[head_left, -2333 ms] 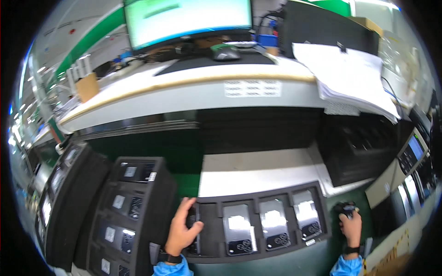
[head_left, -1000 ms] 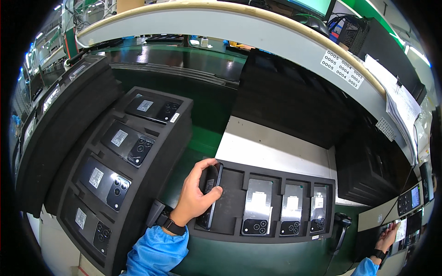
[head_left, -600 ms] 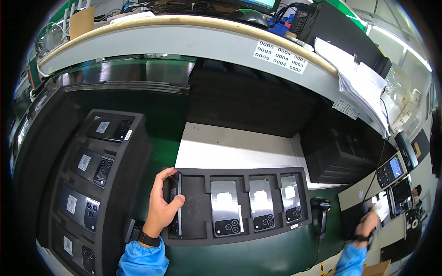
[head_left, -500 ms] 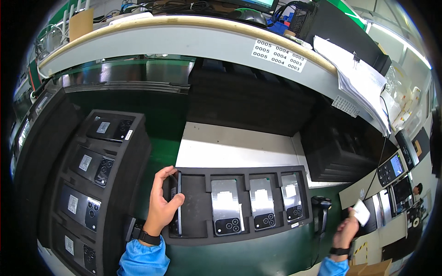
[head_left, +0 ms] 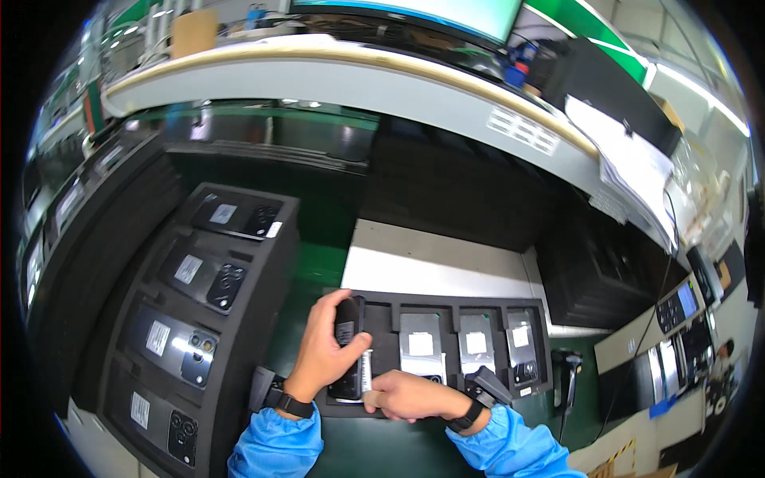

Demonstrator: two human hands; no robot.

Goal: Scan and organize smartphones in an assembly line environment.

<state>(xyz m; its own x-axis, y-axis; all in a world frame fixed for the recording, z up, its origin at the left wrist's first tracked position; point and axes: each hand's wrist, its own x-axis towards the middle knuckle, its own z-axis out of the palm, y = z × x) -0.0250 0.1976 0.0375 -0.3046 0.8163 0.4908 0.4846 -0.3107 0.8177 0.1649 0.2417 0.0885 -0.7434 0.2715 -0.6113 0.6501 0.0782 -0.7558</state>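
Observation:
My left hand (head_left: 325,354) grips a dark smartphone (head_left: 347,385) by its long edges, tilted up on its side in the leftmost compartment of a black foam tray (head_left: 548,350). A pale label is on its back. Close against the phone's right side, my right hand (head_left: 405,395) pinches the lower end of a narrow white printed strip (head_left: 366,370). Whether the strip is stuck to the phone, I cannot tell. Three more phones lie back up in the tray: one beside the hands (head_left: 421,342), a middle one (head_left: 476,342) and a right one (head_left: 522,338).
At left stands a tall stack of black foam trays (head_left: 279,239) whose top holds several labelled phones. A handheld scanner (head_left: 567,370) is right of the front tray. Dark foam stacks (head_left: 594,271) stand behind, under a shelf (head_left: 319,76) with a monitor (head_left: 446,12) and hanging papers (head_left: 629,159).
My right hand has come from the far right to the held phone, bringing the white piece. The phone now leans with more of its back showing. The view has shifted.

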